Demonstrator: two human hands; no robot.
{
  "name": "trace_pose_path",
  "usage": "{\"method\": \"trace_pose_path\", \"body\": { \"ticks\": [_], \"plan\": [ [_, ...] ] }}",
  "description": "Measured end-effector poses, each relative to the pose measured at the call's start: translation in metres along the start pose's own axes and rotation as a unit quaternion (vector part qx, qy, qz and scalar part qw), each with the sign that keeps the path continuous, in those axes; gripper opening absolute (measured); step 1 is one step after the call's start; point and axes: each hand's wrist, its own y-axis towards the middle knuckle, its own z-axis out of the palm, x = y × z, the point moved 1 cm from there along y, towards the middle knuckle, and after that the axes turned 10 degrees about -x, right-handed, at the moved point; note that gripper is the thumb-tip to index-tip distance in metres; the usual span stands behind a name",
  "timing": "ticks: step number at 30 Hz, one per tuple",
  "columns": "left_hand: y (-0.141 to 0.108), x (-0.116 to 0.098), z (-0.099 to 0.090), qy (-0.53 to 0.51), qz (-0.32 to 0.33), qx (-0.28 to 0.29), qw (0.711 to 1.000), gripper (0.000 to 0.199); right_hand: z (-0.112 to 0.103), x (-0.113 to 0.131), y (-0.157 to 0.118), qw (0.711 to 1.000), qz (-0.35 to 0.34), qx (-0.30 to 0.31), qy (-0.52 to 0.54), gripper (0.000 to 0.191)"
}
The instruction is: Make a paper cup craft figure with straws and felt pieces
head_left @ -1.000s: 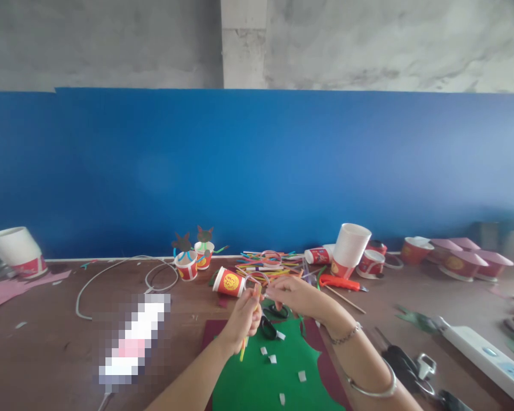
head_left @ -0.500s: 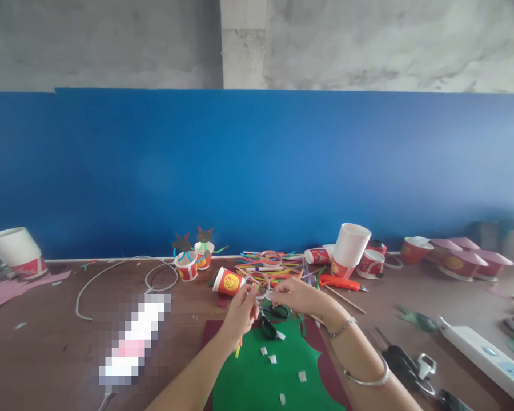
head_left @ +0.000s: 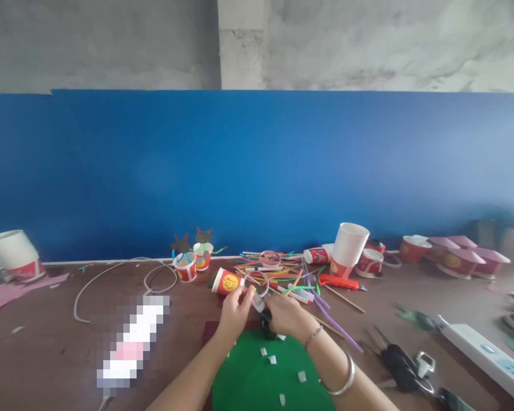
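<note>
By the green paper [head_left: 244,377], the right grip [head_left: 288,315] has reached the scissors [head_left: 265,324].

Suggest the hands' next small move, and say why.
Probably firm up the right hand's grip on the black-handled scissors while the left hand stays steady. The right fingers are at the black handle, though their hold is partly hidden; close by, the left hand pinches a slim yellow piece, material unclear.

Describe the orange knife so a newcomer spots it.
Find the brown table below the blue panel. Beyond the right hand stands a tall cup stack. The orange knife lies before it, its thick handle unlike the thin wooden stick nearby.
</note>
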Motion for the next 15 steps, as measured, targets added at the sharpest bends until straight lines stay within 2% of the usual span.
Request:
{"method": "trace_pose_path", "body": {
  "ticks": [2,7,12,15],
  "plan": [
    [-0.001,-0.001,0.000,0.009,0.017,-0.010,1.000,0.037,0.003,0.003,0.000,1.000,0.008,-0.004,-0.011,0.045],
    [0.000,-0.005,-0.004,0.026,0.040,-0.022,0.999,0.032,-0.001,-0.002,0.003,1.000,0.012,0.005,-0.024,0.044],
    [-0.001,-0.010,-0.005,0.031,0.047,0.007,0.998,0.032,-0.010,-0.022,0.003,1.000,0.004,0.001,-0.011,0.038],
    [-0.002,-0.007,-0.004,0.048,0.068,0.009,0.996,0.030,-0.018,-0.036,0.001,0.999,-0.004,0.026,0.018,0.034]
  ]
}}
